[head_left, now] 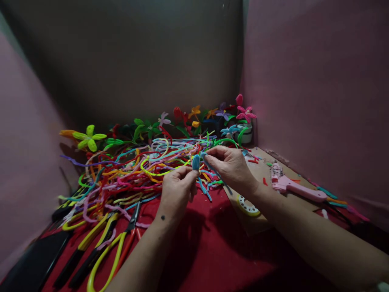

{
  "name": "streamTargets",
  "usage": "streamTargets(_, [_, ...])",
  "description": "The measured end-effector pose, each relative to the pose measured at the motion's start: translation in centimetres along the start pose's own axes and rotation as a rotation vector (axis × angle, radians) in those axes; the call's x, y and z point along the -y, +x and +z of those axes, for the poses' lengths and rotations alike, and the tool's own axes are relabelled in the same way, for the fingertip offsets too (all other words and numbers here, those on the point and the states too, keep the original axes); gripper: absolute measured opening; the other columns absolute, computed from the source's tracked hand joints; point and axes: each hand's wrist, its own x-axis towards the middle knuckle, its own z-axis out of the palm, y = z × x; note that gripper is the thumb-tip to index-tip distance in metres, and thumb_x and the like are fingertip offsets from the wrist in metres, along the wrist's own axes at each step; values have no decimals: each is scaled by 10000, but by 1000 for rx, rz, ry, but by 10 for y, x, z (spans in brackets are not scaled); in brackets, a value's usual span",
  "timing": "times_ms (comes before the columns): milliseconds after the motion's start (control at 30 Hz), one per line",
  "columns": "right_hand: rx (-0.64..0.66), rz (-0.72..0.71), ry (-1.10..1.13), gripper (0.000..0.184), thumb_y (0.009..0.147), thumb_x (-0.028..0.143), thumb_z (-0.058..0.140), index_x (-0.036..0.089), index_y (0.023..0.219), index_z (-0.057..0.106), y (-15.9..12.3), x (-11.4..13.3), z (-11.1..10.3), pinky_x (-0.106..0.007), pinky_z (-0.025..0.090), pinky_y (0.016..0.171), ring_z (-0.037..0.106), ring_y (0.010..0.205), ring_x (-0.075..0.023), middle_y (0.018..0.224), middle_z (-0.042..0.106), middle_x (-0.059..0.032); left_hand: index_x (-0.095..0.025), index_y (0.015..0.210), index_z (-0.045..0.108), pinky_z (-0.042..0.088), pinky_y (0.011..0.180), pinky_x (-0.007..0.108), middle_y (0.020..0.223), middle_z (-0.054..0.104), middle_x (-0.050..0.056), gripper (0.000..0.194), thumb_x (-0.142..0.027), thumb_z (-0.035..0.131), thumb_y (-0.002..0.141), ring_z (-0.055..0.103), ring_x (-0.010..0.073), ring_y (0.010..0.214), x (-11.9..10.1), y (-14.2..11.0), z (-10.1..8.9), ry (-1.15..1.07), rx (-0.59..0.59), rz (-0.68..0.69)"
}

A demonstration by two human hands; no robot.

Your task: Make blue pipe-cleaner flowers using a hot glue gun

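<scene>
Between the fingertips of my left hand (179, 187) stands a small blue petal of folded pipe cleaner (196, 162). Just to its right, my right hand (232, 167) pinches a blue pipe cleaner (204, 156), part of it hidden behind the fingers. The two hands are close together but apart. Below them, more blue pipe cleaner pieces (205, 190) hang or lie over the red surface; I cannot tell whether they join the held ones. A tangled pile of colourful pipe cleaners (130, 170) spreads behind and left of my left hand.
Pliers (88, 239) and yellow-handled scissors (121, 239) lie at the left, beside a black flat object (39, 259). On a brown board (258, 162) at the right rest a pink glue gun (291, 185) and a yellow-rimmed disc (247, 206). Pipe cleaner flowers (89, 138) line the back wall.
</scene>
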Motion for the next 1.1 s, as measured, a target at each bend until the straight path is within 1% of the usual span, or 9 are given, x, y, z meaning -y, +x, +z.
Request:
streamTargets(133, [0,16,2,152,756,267,578,135,771,650,-1,1,1,-228,446,571,559,628,-123,694,647,-34,-158,512,531,255,343,186,319,443,-49,189,-234,566,682,331,56,286,-1,-1,2,15,0,9])
streamTargets(367, [7,15,-38,154,766,274,565,140,755,640,-4,0,2,-230,441,571,548,625,-122,686,636,-32,-163,531,550,255,346,192,320,451,-49,159,-246,578,664,337,63,288,0,-2,2,1,9,5])
streamTargets(567, [5,38,-64,154,762,267,560,135,729,630,-4,2,2,-229,426,557,525,602,-118,658,613,-30,-167,513,526,275,356,194,330,453,-46,164,-232,575,655,354,68,303,-1,-2,3,12,11,11])
streamTargets(733, [0,50,-49,153,759,267,559,134,721,626,-5,3,2,-218,406,530,502,572,-107,634,593,-19,-168,510,521,290,360,194,342,458,-44,164,-216,555,662,364,69,306,-1,-2,3,34,12,21])
streamTargets(900, [16,52,-14,147,756,266,560,137,708,614,-5,3,3,-204,376,488,469,521,-88,585,560,6,-174,501,518,287,347,196,341,451,-47,158,-233,575,637,364,74,301,0,-2,4,13,0,13])
streamTargets(1100, [6,59,19,140,760,262,557,148,693,604,-7,4,5,-202,385,484,472,509,-85,577,554,14,-174,502,520,275,339,194,346,457,-44,164,-232,574,645,360,72,303,0,-2,4,14,1,15])
